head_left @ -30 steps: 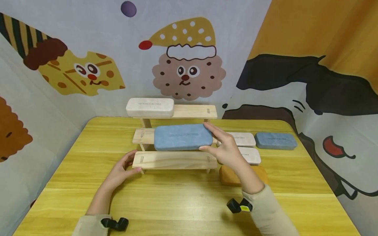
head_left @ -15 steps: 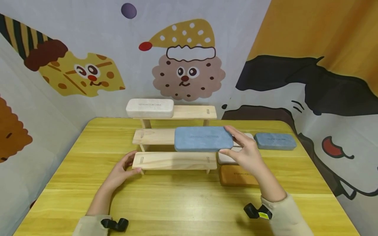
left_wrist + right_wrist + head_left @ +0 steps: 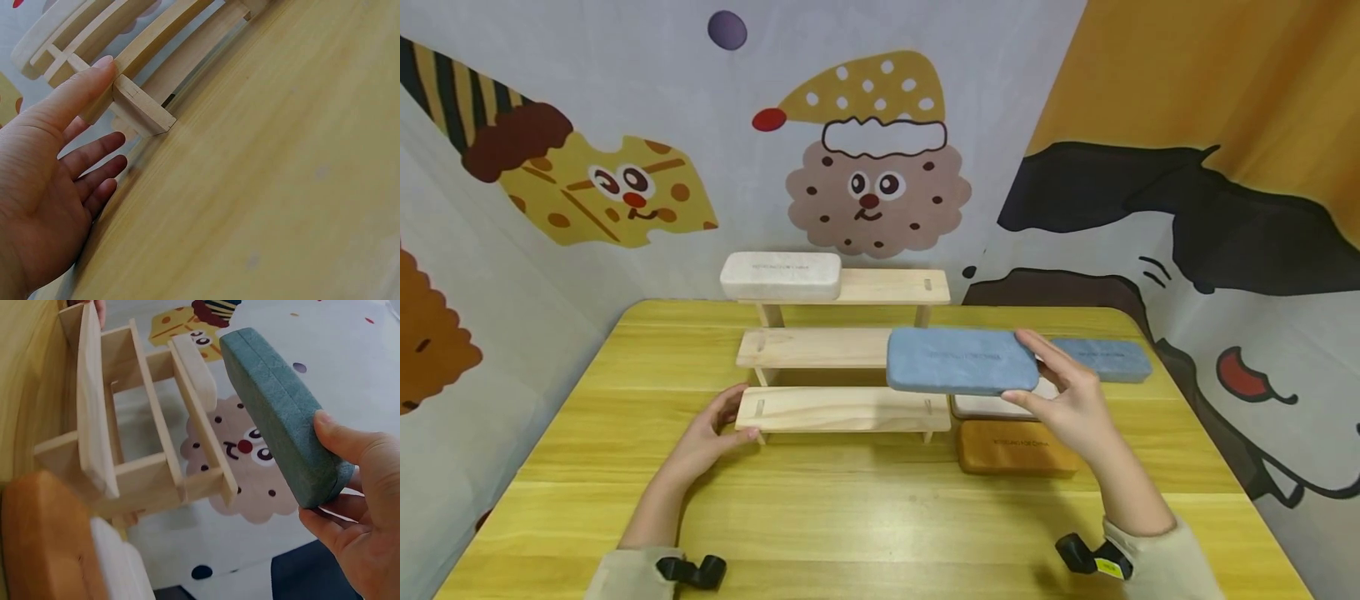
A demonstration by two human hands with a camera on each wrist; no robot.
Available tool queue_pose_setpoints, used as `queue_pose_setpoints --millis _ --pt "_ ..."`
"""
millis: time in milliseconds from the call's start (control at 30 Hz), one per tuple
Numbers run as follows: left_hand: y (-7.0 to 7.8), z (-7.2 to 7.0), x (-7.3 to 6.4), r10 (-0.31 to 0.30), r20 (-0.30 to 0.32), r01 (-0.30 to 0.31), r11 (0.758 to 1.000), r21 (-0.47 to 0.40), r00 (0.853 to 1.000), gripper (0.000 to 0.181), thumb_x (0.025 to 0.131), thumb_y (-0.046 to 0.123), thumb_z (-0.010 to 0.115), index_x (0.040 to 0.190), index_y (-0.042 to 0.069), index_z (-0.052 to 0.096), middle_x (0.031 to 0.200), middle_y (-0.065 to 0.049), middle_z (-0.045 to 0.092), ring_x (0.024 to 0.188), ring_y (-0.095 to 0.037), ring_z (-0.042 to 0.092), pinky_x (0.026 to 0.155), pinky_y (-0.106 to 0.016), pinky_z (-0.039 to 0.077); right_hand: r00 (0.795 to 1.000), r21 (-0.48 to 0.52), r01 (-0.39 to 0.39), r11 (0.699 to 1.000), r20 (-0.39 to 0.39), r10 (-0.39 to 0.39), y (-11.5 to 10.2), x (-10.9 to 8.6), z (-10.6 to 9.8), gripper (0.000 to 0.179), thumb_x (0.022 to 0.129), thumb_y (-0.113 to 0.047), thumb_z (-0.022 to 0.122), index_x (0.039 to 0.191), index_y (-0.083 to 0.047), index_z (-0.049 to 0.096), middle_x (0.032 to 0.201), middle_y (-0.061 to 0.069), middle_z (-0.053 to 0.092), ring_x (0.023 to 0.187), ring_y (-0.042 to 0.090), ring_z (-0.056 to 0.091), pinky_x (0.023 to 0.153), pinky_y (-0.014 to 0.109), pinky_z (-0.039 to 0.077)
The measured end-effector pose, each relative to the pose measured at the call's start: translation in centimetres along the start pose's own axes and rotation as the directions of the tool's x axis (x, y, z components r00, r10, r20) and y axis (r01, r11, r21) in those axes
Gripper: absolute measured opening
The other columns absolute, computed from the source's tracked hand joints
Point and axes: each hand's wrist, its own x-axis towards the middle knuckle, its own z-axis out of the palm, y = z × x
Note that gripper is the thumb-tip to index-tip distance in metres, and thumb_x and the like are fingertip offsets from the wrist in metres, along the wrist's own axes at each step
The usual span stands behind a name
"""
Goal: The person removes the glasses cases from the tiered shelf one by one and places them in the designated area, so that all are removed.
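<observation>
A blue glasses case (image 3: 958,360) is raised in my right hand (image 3: 1071,408), its thumb and fingers pinching the right end. In the head view it overlaps the right part of the middle shelf and a white case behind. The right wrist view shows the held case (image 3: 275,412) from the side, away from the stand. My left hand (image 3: 711,437) holds the left end of the lowest shelf on a three-step wooden stand (image 3: 842,408); its thumb (image 3: 94,78) lies on the shelf's edge, the other fingers behind it. A white glasses case (image 3: 781,277) lies on the top shelf's left half.
Right of the stand on the wooden table (image 3: 850,517) lie an orange glasses case (image 3: 1017,448), a partly covered white one (image 3: 988,407) and another blue one (image 3: 1108,360). A cartoon-printed cloth (image 3: 662,50) hangs behind the table.
My right hand has carried the blue glasses case rightward from in front of the middle shelf, baring most of that shelf and the orange case. The left hand stays in place.
</observation>
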Motion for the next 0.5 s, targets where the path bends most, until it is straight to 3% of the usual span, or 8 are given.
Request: queue_pose_setpoints --millis 333,500 --pt "-0.1 -0.1 -0.1 0.004 0.000 -0.004 1.000 0.005 1.000 0.077 0.085 0.014 0.074 0.148 0.007 0.032 0.136 -0.018 0.047 0.117 -0.030 0.044 0.095 -0.038 0.036 0.998 -0.028 -0.050 0.998 0.029 0.051 1.6 -1.8 -2.2 0.078 0.072 0.015 0.076 0.141 -0.006 0.047 0.146 -0.001 0.042 0.131 0.003 0.036 0.095 0.012 0.035" --pt "-0.1 -0.1 0.0 0.003 0.003 -0.003 1.000 0.009 1.000 0.077 0.085 0.015 0.074 0.149 0.007 0.032 0.136 -0.018 0.047 0.118 -0.030 0.044 0.095 -0.034 0.037 0.999 -0.059 -0.046 0.997 0.027 0.047 2.8 -2.7 -3.3 0.081 0.069 0.018 0.076 0.141 -0.003 0.047 0.147 -0.002 0.041 0.132 0.004 0.036 0.094 0.011 0.034"
